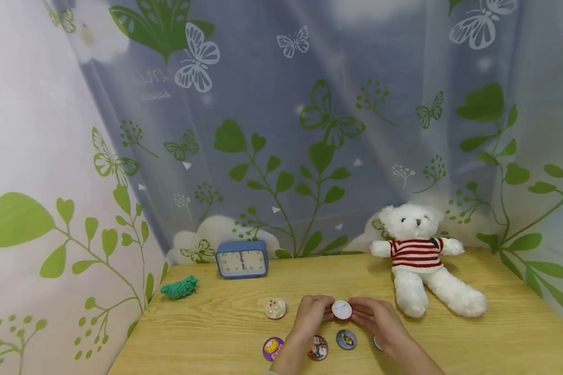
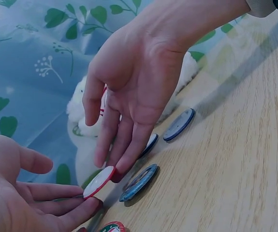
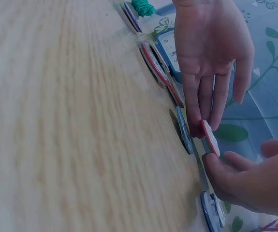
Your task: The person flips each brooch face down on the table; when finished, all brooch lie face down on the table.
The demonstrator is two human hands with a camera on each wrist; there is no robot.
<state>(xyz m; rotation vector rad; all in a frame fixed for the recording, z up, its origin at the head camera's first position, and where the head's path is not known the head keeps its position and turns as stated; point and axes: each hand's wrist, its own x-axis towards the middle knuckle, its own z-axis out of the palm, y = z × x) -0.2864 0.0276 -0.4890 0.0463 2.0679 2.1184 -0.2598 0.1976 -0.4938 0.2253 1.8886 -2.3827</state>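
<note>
Between the fingertips of both hands is a round pin badge (image 1: 342,310), its white back with the pin facing up and its rim red. My left hand (image 1: 311,314) touches its left edge with straight fingers. My right hand (image 1: 377,317) touches the opposite edge, also with straight fingers. Both thumbs stand clear of the badge in the left wrist view, where it (image 2: 99,181) is tilted. Just below the hands on the table lie a blue badge (image 1: 346,339) and a red-and-green badge (image 1: 318,348). Another badge (image 1: 377,342) is partly hidden by my right hand.
A purple badge (image 1: 273,348), partly behind my left forearm, and a cream badge (image 1: 276,309) lie to the left. Farther back stand a blue clock (image 1: 242,259) and a white teddy bear (image 1: 415,260). A green crumpled thing (image 1: 180,287) lies near the table's left edge.
</note>
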